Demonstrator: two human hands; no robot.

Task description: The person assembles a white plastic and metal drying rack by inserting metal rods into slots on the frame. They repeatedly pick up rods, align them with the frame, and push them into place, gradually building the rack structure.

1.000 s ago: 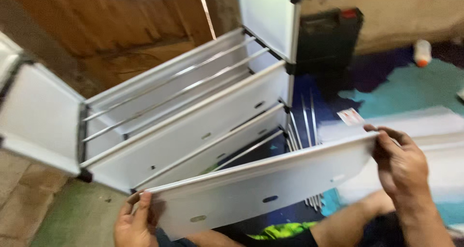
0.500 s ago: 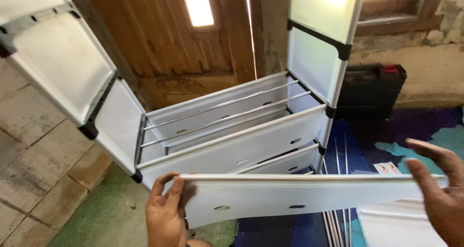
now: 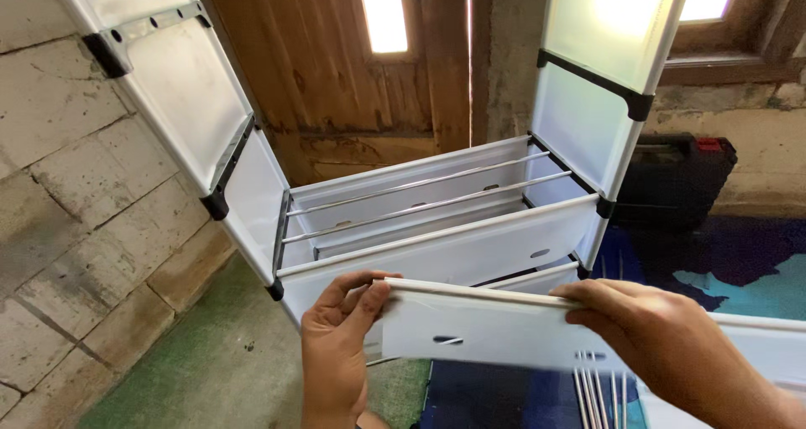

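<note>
1. Looking down from the head camera, I count two hands, both on one white plastic panel [image 3: 495, 332] held level across the bottom of the view, just in front of the rack.
2. The left hand [image 3: 336, 353] comes up from below, its thumb and fingers pinching the panel's left end over the top edge.
3. The right hand [image 3: 663, 345] lies palm down over the panel's top edge further right, fingers curled onto the front face and gripping it.
4. One white shelf rack [image 3: 420, 219] stands behind the panel, its two side walls rising left and right, with black corner joints.
5. Two metal rods [image 3: 420, 196] span the rack's upper tier.
6. A loose bundle of thin rods [image 3: 600, 387] lies on the blue mat [image 3: 722, 269] below the right hand; I cannot count them surely.
7. One black case [image 3: 672, 181] sits by the wall, right of the rack.
</note>
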